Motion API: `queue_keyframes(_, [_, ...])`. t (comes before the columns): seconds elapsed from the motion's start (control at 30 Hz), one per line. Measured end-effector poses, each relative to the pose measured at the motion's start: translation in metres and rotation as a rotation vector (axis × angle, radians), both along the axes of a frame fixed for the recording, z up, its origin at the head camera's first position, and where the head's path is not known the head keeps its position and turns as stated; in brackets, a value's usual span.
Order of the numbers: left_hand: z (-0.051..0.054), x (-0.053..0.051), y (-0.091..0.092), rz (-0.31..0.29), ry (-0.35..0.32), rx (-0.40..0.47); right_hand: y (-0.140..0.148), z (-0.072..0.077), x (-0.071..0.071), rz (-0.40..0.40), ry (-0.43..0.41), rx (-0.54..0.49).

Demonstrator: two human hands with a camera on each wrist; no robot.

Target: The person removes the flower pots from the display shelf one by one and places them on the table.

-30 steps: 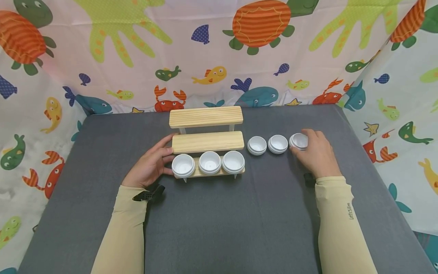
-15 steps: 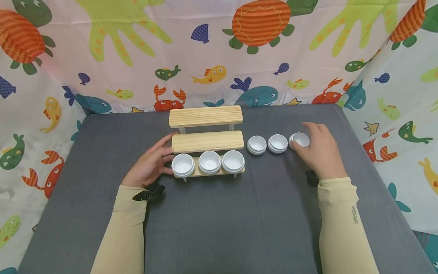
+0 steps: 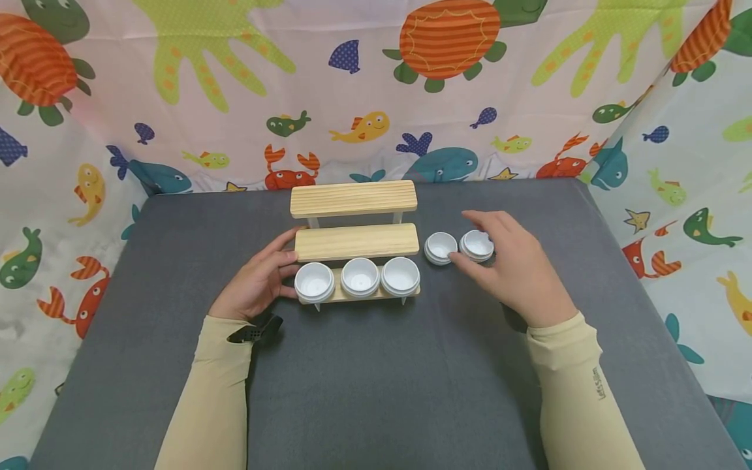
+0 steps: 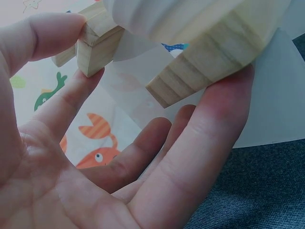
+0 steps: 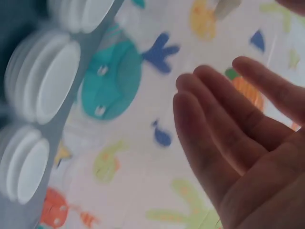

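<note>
Seeing, in the head view, a three-tiered rack of pale wooden planks [image 3: 356,243] on a grey cloth-covered table [image 3: 376,391], with long axis running left to right and tiers stepping down toward the person. Along the rack's lowest tier, can count three round white double-rimmed cups [image 3: 361,278], mouths upward. Just right of the rack, can make out two loose round white cups [image 3: 441,247], also upright on the table. Grasping the rack's left end with the left hand [image 3: 258,281], thumb and fingers bent round the planks. Right of the rack, with the right hand [image 3: 517,271] released and loosely spread, framing the outer loose cup between thumb and fingers; cannot tell about contact. On the right beige stretch sleeve [image 3: 581,391], nearer the person than the rack, can read "LetsSlim" lengthwise.

Pressing, in the left wrist view, thumb and one finger against a plank end of the rack, another finger under the cup-bearing plank.

Showing, in the right wrist view, slightly bent, relaxed fingers [image 5: 233,133] and three white cups in a row; cannot match each to the head view.
</note>
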State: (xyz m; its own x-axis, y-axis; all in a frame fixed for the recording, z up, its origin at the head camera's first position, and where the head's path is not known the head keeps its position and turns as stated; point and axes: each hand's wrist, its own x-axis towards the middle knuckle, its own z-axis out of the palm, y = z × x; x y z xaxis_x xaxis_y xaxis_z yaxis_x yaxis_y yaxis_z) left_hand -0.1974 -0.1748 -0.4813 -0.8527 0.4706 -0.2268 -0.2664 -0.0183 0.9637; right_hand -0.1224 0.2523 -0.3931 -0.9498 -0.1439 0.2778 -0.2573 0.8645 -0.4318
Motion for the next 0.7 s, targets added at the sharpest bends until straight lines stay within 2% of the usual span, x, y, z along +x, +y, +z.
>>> queue_keyframes(0.13, [-0.001,0.000,-0.001,0.005,-0.002,-0.002,-0.020,-0.001,0.005,0.138,0.057,0.012])
queue_keyframes(0.27, [-0.002,0.000,-0.002,0.006,-0.005,-0.007,-0.036,-0.003,0.010,0.221,0.079,0.046])
queue_keyframes(0.47, [-0.001,0.000,0.000,0.003,0.002,-0.011,-0.052,-0.007,0.016,0.262,0.046,0.065])
queue_keyframes(0.7, [0.000,0.000,0.001,0.011,0.014,-0.020,-0.064,-0.016,0.016,0.272,0.065,0.108])
